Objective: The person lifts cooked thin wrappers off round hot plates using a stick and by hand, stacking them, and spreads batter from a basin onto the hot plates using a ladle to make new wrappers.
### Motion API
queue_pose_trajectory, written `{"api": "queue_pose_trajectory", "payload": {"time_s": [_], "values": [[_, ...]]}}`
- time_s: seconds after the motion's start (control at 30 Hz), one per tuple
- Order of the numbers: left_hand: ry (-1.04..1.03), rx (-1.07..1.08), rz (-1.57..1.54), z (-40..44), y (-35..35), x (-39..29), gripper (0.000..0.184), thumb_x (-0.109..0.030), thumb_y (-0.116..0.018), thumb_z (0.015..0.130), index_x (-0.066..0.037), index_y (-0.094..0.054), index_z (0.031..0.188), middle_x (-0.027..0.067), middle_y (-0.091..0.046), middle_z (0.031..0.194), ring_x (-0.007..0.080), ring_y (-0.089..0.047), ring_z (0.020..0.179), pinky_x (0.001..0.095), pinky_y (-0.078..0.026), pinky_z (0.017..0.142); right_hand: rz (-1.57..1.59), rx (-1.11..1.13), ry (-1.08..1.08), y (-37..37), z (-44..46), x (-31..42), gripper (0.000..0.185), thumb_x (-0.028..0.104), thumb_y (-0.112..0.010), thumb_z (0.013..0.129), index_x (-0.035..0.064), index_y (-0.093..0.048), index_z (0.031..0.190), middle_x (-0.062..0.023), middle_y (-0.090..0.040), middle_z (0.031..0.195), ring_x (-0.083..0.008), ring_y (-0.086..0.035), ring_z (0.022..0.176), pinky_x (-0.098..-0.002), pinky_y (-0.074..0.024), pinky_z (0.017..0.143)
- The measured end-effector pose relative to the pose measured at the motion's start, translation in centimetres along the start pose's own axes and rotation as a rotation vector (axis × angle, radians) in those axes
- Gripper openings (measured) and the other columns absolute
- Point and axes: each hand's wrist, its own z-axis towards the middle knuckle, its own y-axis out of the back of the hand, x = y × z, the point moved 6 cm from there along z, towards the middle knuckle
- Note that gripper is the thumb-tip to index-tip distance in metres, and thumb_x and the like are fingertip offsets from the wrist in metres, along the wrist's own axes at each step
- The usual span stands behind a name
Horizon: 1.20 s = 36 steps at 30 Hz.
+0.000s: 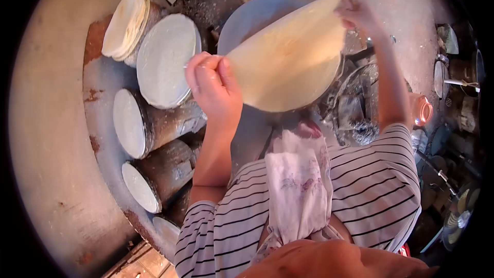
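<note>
A large, thin, pale flatbread sheet is stretched between my two hands, over a round grey griddle. My left hand pinches its near left edge, fingers curled and thumb pressed in. At the far right corner my right hand grips the sheet, somewhat blurred. The sheet's upper edge runs nearly straight from one hand to the other, while its lower edge is rounded. Much of the griddle is hidden beneath it.
On the left, a stack of thin pale rounds leans beside a wide white-topped disc. Below stand several cylinders with round white tops, one white top nearest. An orange-pink jar and cluttered utensils lie to the right.
</note>
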Motion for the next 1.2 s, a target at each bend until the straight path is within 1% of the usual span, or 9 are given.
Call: {"api": "queue_pose_trajectory", "payload": {"time_s": [0.17, 0.33, 0.43, 0.57, 0.67, 0.77, 0.9, 1.07, 1.2], "values": [[0.161, -0.006, -0.050, 2.4, 5.6, 5.2, 0.010, -0.009, -0.056, 0.089, 0.001, -0.054, 0.088, 0.0120, -0.054, 0.088, 0.0263, -0.052, 0.085, 0.0337, -0.044, 0.075, -0.197, 0.045, 0.329, -2.5, -4.3, 11.3, 0.026, 0.006, -0.066, 0.081, 0.0127, -0.043, 0.074, 0.0037, -0.046, 0.056, -0.0023, -0.040, 0.041, -0.0184, -0.0286, 0.036], [0.356, 0.133, -0.228, 7.5, 0.2, 18.5, 0.017, -0.021, -0.059, 0.088, -0.004, -0.060, 0.092, 0.0102, -0.062, 0.079, 0.0237, -0.059, 0.072, 0.0329, -0.047, 0.068, -0.233, 0.155, 0.092, -6.4, 5.1, 8.7, 0.032, 0.008, -0.071, 0.074, 0.0090, -0.039, 0.067, -0.0012, -0.053, 0.060, -0.0057, -0.043, 0.042, -0.0218, -0.0283, 0.036], [0.191, 0.077, -0.133, 15.1, -2.3, 21.2, 0.017, -0.022, -0.061, 0.087, -0.005, -0.061, 0.090, 0.0111, -0.064, 0.078, 0.0244, -0.062, 0.071, 0.0336, -0.048, 0.067, -0.275, -0.059, 0.218, -7.9, 13.6, 9.7, 0.025, 0.007, -0.069, 0.074, 0.0066, -0.044, 0.068, -0.0027, -0.055, 0.060, -0.0106, -0.051, 0.044, -0.0254, -0.0391, 0.039], [-0.022, -0.066, -0.243, 24.8, -1.8, 18.9, 0.013, -0.019, -0.061, 0.085, -0.006, -0.062, 0.089, 0.0119, -0.065, 0.079, 0.0285, -0.063, 0.071, 0.0353, -0.049, 0.064, -0.253, -0.428, 0.461, -3.9, 18.5, 19.4, 0.020, 0.009, -0.064, 0.079, 0.0038, -0.046, 0.072, -0.0080, -0.066, 0.077, -0.0126, -0.066, 0.073, -0.0267, -0.0531, 0.057], [-0.108, 0.086, -0.078, 24.3, -7.2, 19.9, 0.013, -0.013, -0.063, 0.084, -0.004, -0.063, 0.093, 0.0102, -0.065, 0.085, 0.0203, -0.063, 0.075, 0.0293, -0.048, 0.069, -0.148, -0.332, 0.451, -1.0, 22.8, 15.4, 0.016, 0.017, -0.057, 0.088, 0.0013, -0.060, 0.090, -0.0049, -0.069, 0.087, -0.0155, -0.065, 0.078, -0.0282, -0.0535, 0.065], [-0.159, 0.151, 0.124, 21.9, -17.5, 24.3, 0.011, -0.017, -0.057, 0.083, -0.008, -0.062, 0.084, 0.0125, -0.061, 0.085, 0.0327, -0.057, 0.084, 0.0424, -0.046, 0.074, -0.487, -0.451, 0.203, -1.5, 27.7, 7.6, 0.021, 0.023, -0.055, 0.090, 0.0064, -0.067, 0.095, -0.0103, -0.069, 0.087, -0.0185, -0.064, 0.075, -0.0326, -0.0496, 0.067], [0.028, 0.258, 0.144, 18.1, -30.8, 30.3, 0.009, -0.014, -0.059, 0.081, -0.007, -0.064, 0.082, 0.0099, -0.061, 0.088, 0.0315, -0.055, 0.090, 0.0416, -0.046, 0.078, -0.350, -0.527, 0.153, -1.7, 33.2, -2.8, 0.020, 0.017, -0.060, 0.082, 0.0060, -0.068, 0.097, -0.0144, -0.068, 0.088, -0.0231, -0.065, 0.082, -0.0345, -0.0477, 0.072], [0.135, 0.280, 0.000, 15.2, -29.9, 30.1, 0.026, -0.008, -0.064, 0.078, -0.009, -0.063, 0.103, 0.0106, -0.059, 0.102, 0.0308, -0.054, 0.097, 0.0398, -0.046, 0.082, -0.199, -0.437, 0.166, -1.6, 34.0, -7.0, 0.038, -0.005, -0.042, 0.074, 0.0027, -0.068, 0.102, -0.0118, -0.069, 0.095, -0.0186, -0.064, 0.088, -0.0276, -0.0462, 0.080], [0.129, 0.320, -0.014, 11.6, -21.1, 29.4, 0.035, -0.011, -0.064, 0.080, -0.011, -0.058, 0.114, 0.0119, -0.057, 0.106, 0.0317, -0.053, 0.099, 0.0398, -0.046, 0.083, -0.150, -0.410, 0.165, -0.9, 35.7, -8.2, 0.033, -0.002, -0.049, 0.078, 0.0029, -0.067, 0.105, -0.0094, -0.068, 0.095, -0.0170, -0.061, 0.089, -0.0274, -0.0454, 0.080]]}}
